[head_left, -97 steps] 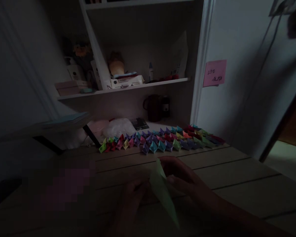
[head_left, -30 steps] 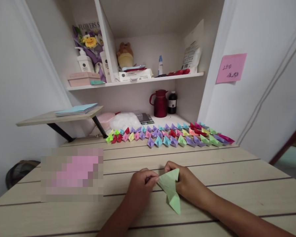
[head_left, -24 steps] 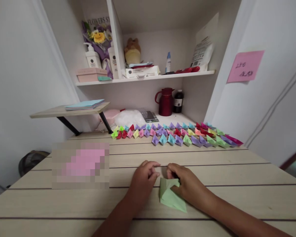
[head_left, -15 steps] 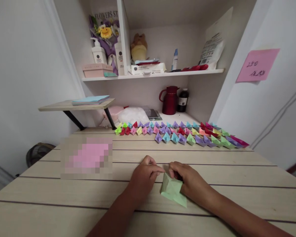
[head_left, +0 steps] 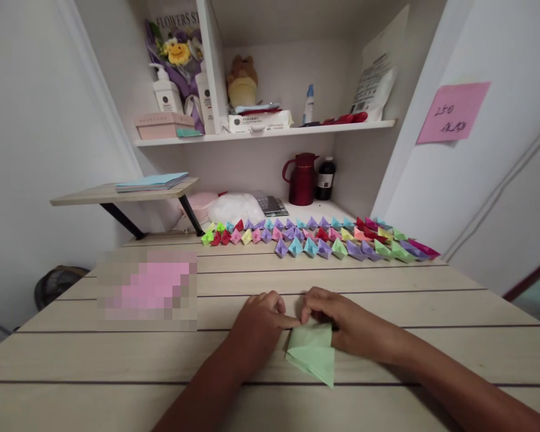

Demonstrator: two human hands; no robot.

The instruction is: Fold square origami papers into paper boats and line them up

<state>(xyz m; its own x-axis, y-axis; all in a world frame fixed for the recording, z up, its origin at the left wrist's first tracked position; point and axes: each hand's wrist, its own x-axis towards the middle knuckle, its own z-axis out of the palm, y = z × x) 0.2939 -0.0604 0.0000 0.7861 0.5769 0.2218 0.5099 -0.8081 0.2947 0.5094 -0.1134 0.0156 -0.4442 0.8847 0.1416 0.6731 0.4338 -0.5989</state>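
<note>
A partly folded light green paper (head_left: 312,354) lies on the wooden table (head_left: 387,288) in front of me. My left hand (head_left: 257,327) has its fingers curled, with a fingertip pressed on the paper's top left edge. My right hand (head_left: 337,318) is closed in a pinch on the paper's top edge. Both hands rest on the table, close together. Beyond them, two rows of several small folded paper boats (head_left: 315,239) in many colours stretch across the table's far side.
A blurred pink patch (head_left: 147,290) lies at the left of the table. A raised small shelf (head_left: 117,195) carries a stack of coloured paper (head_left: 152,180). At the back stand a red jug (head_left: 302,178), a dark bottle (head_left: 324,177) and a white bag (head_left: 234,208). A pink note (head_left: 452,112) sticks to the right wall.
The room went from dark to bright. The green paper came down from held upright to flat on the table, and both hands now press its top edge.
</note>
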